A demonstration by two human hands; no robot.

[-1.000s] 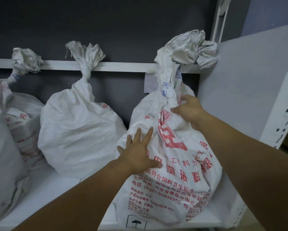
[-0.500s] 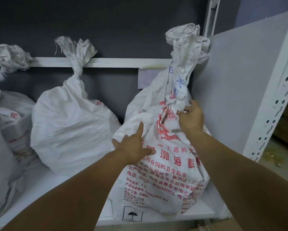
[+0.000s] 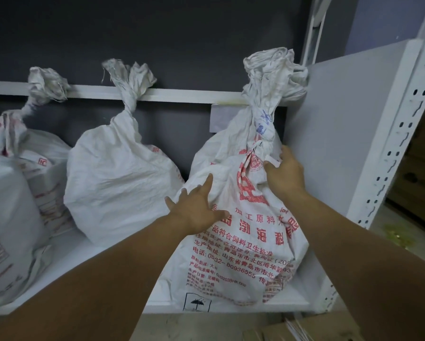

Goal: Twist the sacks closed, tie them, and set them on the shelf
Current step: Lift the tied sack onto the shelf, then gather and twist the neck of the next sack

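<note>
A white woven sack [image 3: 243,242] with red print stands at the right end of the white shelf [image 3: 83,252], leaning against the side panel. Its neck is twisted and knotted, with the crumpled top sticking up. My left hand [image 3: 196,210] presses flat on the sack's front left with straight, spread fingers. At the base of the twisted neck my right hand [image 3: 284,173] holds the cloth, thumb in front and fingers behind it.
A second tied sack [image 3: 118,180] sits mid-shelf, and more tied sacks [image 3: 9,230] crowd the left end. The grey side panel [image 3: 341,143] and a perforated white upright [image 3: 398,134] bound the right. Cardboard [image 3: 304,328] lies on the floor below.
The sack has been pushed back and right until it is upright against the side panel. My right hand slid round to the right side of the neck. My left hand kept pressing the front.
</note>
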